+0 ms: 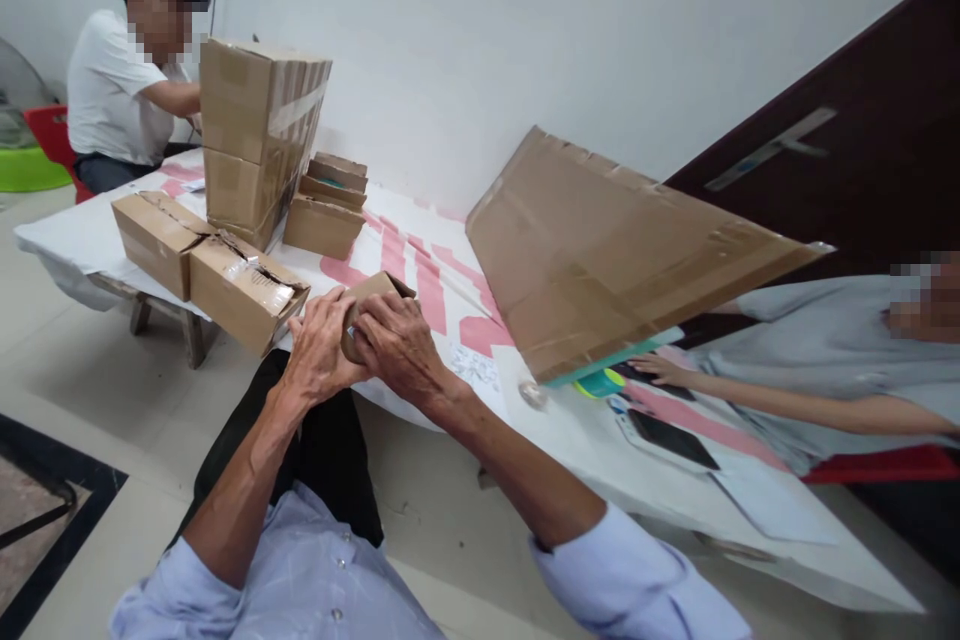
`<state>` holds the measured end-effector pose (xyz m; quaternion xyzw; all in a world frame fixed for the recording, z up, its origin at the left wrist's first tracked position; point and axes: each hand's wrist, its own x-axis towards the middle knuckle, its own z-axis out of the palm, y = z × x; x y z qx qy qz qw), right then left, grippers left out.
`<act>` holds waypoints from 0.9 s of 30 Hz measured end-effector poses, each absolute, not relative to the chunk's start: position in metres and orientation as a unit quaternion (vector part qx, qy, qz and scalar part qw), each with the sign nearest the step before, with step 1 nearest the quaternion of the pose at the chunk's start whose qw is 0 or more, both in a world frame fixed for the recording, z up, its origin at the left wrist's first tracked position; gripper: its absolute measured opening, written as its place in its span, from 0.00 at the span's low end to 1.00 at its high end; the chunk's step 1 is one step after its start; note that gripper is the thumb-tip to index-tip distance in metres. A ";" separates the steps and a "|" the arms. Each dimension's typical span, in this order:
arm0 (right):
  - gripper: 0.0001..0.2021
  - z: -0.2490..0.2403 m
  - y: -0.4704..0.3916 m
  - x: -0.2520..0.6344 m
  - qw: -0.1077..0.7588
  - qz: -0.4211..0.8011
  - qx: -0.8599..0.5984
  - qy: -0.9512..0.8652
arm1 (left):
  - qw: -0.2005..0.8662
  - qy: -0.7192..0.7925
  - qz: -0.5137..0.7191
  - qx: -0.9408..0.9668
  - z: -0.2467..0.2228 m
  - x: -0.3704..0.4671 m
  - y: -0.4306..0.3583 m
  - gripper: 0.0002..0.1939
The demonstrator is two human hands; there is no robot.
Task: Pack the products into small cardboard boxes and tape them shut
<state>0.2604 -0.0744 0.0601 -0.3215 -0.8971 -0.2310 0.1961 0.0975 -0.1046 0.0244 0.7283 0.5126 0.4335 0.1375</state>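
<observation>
At the near edge of the table, a small brown cardboard box (381, 286) is held between my two hands. My left hand (321, 348) grips its left side, with the fingers curled. Over its near side and top lies my right hand (401, 345), fingers bent and pressed onto the cardboard. Much of the box is covered by my hands, so its full shape is hidden. Just left of my left hand rests a long cardboard box (244, 290) with torn top seams and clear tape.
Tall stacked cartons (236, 110) and small open boxes (324, 225) stand at the back left. A large cardboard panel (637, 260) leans up on the right, near a tape roll (600, 382) and a tablet (671, 440). Two other people sit at the table (555, 450).
</observation>
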 end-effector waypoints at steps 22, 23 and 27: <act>0.08 0.065 -0.076 0.271 0.207 -0.213 -0.321 -0.899 | 0.115 0.507 0.433 0.736 0.031 0.108 -0.108 0.42; 0.08 0.065 -0.076 0.271 0.210 -0.210 -0.321 -0.899 | 0.115 0.509 0.429 0.737 0.032 0.109 -0.109 0.42; 0.08 0.064 -0.076 0.273 0.208 -0.197 -0.326 -0.901 | 0.121 0.514 0.416 0.740 0.035 0.109 -0.111 0.42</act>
